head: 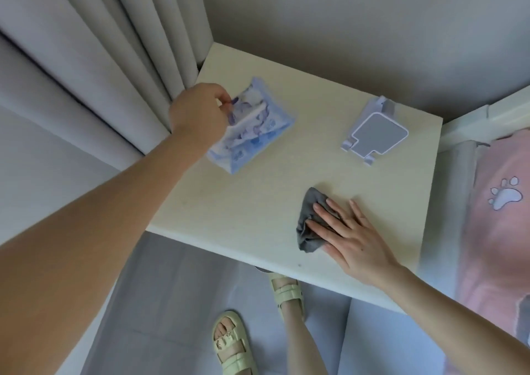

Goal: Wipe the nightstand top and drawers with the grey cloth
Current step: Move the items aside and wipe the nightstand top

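On smooth cream nightstand top (pixel 258 202), crumpled grey cloth (pixel 308 225) under flat right hand (pixel 355 237).

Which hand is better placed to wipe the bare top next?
Right. The right hand lies flat on the grey cloth on the nightstand top, near its front edge. The left hand is pinching the blue tissue pack by the curtain.

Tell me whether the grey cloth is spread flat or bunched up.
Bunched up. The grey cloth lies crumpled in folds on the nightstand top, pressed under the right hand.
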A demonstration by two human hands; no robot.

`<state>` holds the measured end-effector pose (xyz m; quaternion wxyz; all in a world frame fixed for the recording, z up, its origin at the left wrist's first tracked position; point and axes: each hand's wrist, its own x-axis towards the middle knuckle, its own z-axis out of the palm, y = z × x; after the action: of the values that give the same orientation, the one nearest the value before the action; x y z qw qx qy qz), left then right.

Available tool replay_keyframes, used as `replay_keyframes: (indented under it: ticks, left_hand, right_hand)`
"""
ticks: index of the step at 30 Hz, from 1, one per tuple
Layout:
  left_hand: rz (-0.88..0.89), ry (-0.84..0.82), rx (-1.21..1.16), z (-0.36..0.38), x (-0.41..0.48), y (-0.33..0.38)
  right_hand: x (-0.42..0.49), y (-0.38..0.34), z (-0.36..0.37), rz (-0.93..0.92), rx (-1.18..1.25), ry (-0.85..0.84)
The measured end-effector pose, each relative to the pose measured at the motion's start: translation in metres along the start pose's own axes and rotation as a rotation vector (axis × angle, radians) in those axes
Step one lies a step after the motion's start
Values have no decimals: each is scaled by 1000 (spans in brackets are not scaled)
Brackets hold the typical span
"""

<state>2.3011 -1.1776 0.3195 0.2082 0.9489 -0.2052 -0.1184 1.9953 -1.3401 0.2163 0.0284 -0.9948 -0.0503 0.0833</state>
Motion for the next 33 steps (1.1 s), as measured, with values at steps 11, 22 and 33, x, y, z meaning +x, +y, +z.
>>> replay_keyframes:
  ticks: [11,22,33]
  left_hand:
    - [-138,-119,60,41,72,22]
    - [-26,-20,-224,2,-42,-29]
    - [-403,-19,-404,2,-144,-99]
  right_hand:
    - [8,-60,4,363,182,63]
    - [91,-18,-4,123,37,100]
    - [170,-148,-9,60,157,132]
